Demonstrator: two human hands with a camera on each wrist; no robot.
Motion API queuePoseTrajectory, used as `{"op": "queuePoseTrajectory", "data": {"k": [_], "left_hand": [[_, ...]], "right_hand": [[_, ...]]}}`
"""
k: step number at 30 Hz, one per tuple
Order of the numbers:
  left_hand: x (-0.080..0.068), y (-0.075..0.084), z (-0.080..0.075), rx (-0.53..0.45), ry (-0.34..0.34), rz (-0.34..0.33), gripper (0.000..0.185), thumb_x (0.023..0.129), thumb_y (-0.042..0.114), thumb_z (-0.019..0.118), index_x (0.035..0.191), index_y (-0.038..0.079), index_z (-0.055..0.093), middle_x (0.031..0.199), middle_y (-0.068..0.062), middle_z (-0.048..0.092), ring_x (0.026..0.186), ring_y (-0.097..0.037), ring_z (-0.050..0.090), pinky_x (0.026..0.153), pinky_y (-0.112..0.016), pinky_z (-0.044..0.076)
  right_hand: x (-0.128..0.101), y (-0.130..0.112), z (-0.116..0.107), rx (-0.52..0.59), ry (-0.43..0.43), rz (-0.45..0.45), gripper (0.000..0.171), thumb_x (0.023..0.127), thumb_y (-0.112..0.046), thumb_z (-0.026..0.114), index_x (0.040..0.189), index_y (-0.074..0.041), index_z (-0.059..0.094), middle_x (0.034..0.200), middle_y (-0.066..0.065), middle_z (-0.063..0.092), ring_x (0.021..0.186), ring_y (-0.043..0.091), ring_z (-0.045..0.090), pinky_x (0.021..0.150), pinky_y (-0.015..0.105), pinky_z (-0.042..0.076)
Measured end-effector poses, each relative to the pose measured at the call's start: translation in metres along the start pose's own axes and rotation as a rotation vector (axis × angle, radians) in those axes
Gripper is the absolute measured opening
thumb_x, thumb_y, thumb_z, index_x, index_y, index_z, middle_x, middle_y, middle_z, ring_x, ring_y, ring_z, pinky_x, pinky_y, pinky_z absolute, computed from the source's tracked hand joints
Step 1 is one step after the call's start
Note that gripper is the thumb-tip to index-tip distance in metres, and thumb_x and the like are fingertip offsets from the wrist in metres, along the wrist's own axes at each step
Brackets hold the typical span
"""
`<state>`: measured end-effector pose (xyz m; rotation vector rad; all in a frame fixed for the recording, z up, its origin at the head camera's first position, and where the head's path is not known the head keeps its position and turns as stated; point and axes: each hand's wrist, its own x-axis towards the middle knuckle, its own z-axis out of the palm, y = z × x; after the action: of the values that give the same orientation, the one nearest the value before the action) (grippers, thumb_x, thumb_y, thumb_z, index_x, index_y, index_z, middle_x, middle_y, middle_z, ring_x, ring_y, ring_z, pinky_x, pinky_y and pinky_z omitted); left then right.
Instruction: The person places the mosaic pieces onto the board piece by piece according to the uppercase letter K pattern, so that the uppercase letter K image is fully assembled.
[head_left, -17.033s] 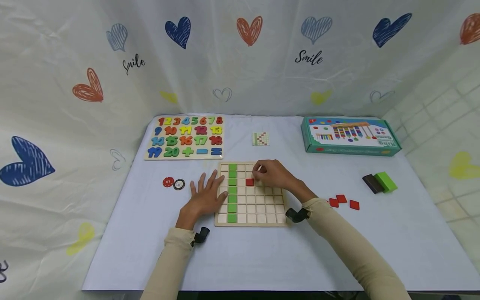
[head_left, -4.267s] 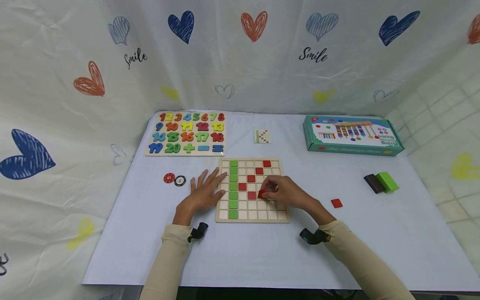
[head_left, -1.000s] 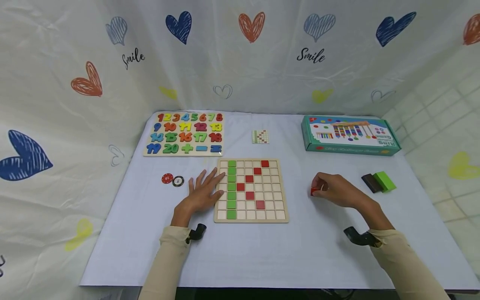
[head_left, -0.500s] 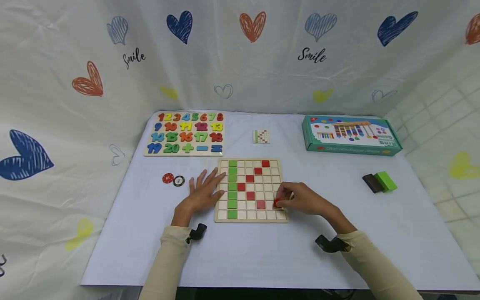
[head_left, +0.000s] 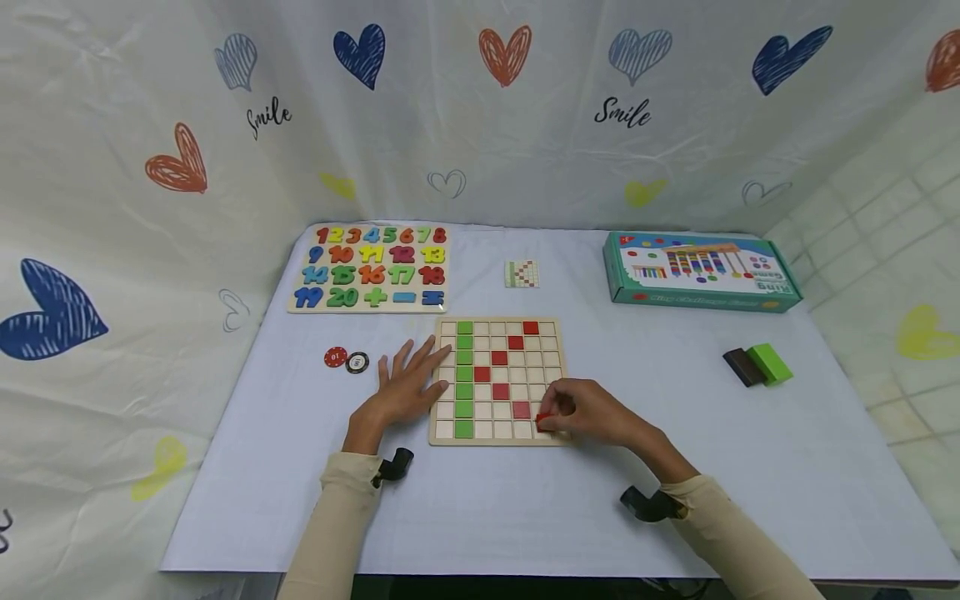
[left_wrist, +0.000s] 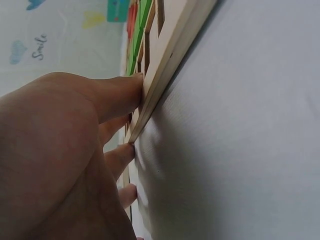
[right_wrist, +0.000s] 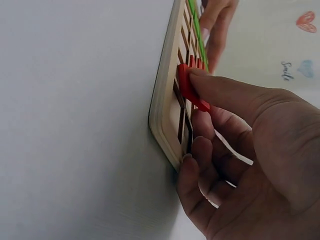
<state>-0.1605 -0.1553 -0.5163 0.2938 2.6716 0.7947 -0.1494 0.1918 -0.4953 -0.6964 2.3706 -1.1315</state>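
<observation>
- From the head view, the right hand (head_left: 592,412) rested over the near right corner of the wooden grid board (head_left: 501,440), with only a sliver of a red tile (head_left: 545,418) showing at its fingertips.
- The right wrist view showed the grip plainly: thumb and a finger pinched the red tile (right_wrist: 191,90), which stood tilted on edge against the board's (right_wrist: 165,107) cells near the corner, not yet lying flat.
- The left hand (head_left: 408,387) lay flat with fingers spread, holding nothing; the left wrist view showed its fingertips (left_wrist: 131,87) pressed against the board's (left_wrist: 170,55) side edge, contact that the head view only hinted at.
- Only the head view showed the board's pattern: a green column (head_left: 464,379) and a bent line of red tiles (head_left: 500,375).
- Well apart lay a number puzzle (head_left: 371,269), a teal box (head_left: 701,271) and two chips (head_left: 346,360).
</observation>
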Motion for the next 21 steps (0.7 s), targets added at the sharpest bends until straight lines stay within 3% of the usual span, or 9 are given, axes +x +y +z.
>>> {"op": "queuePoseTrajectory", "data": {"k": [8, 15, 21], "left_hand": [[0.001, 0.000, 0.000, 0.004, 0.004, 0.004, 0.068, 0.109, 0.034, 0.058, 0.170, 0.028, 0.029, 0.180, -0.002, 0.007, 0.164, -0.036, -0.007, 0.124, -0.071, -0.012], [0.000, 0.000, -0.002, 0.013, -0.008, -0.002, 0.068, 0.110, 0.034, 0.057, 0.170, 0.029, 0.027, 0.180, -0.001, 0.006, 0.164, -0.036, -0.008, 0.124, -0.070, -0.011], [0.000, 0.001, -0.005, 0.008, 0.009, -0.004, 0.068, 0.109, 0.033, 0.058, 0.170, 0.027, 0.028, 0.180, -0.002, 0.007, 0.164, -0.037, -0.007, 0.124, -0.070, -0.010]], "right_hand": [[-0.001, 0.003, 0.006, -0.045, 0.055, -0.011, 0.014, 0.089, -0.020, 0.088, 0.093, -0.020, 0.075, 0.079, -0.008, 0.065, 0.071, 0.010, 0.056, 0.062, 0.022, 0.047], [-0.005, 0.002, 0.010, -0.052, 0.084, -0.021, 0.009, 0.091, -0.016, 0.086, 0.094, -0.016, 0.077, 0.082, -0.008, 0.067, 0.075, 0.012, 0.057, 0.063, 0.024, 0.048], [-0.002, 0.003, 0.011, -0.084, 0.097, -0.048, 0.011, 0.090, -0.016, 0.087, 0.093, -0.020, 0.077, 0.083, -0.010, 0.065, 0.075, 0.010, 0.055, 0.063, 0.024, 0.046]]}}
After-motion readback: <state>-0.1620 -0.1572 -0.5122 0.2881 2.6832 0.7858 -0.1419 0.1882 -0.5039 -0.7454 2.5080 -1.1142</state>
